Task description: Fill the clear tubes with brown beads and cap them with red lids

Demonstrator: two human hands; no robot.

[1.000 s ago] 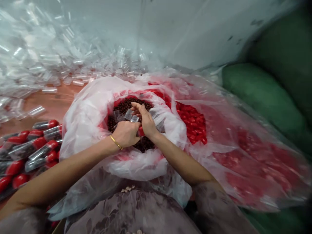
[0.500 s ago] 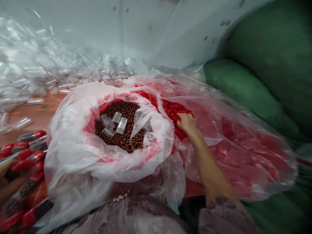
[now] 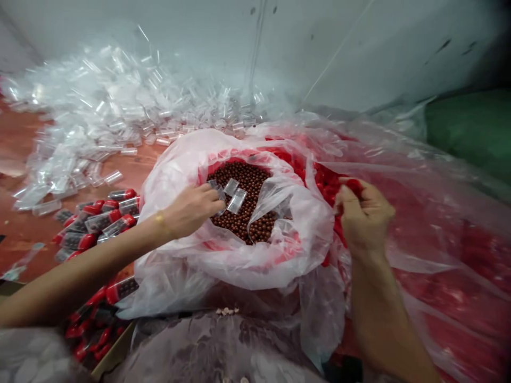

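A person's two bare arms reach forward over a lap covered in patterned fabric, toward two plastic bags on a reddish-brown counter (image 3: pixel 24 133).

The left hand (image 3: pixel 190 208), a thin gold bracelet at its wrist, reaches into the open mouth of a white translucent plastic bag (image 3: pixel 223 255) holding small round dark-brown beads (image 3: pixel 247 213). Several short clear plastic tubes (image 3: pixel 235 199) lie on top of the beads, and the left fingers (image 3: pixel 211 194) curl down just beside one of them, touching or about to touch it. Whether they already grip a tube cannot be told.

The right hand (image 3: pixel 365 215) sits further right, at the opening of a large clear plastic bag full of red plastic caps (image 3: pixel 439 255). Its fingers are bunched closed and seem to pinch a red cap (image 3: pixel 353 185) at their tips.

By the look of it, the step in hand is gathering parts: a tube from the bead bag with one hand, a cap with the other. The next move likely calls for a firm hold on one tube, beads inside it, and then both hands meeting so the cap can press on.

To the left lies a cluster of bead-filled clear tubes with red caps (image 3: pixel 99 218), some near the counter's front edge. Behind them spreads a big heap of empty clear plastic tubes (image 3: pixel 120 106) against a pale grey wall (image 3: pixel 319 42). A green sack (image 3: pixel 475 127) shows at far right.
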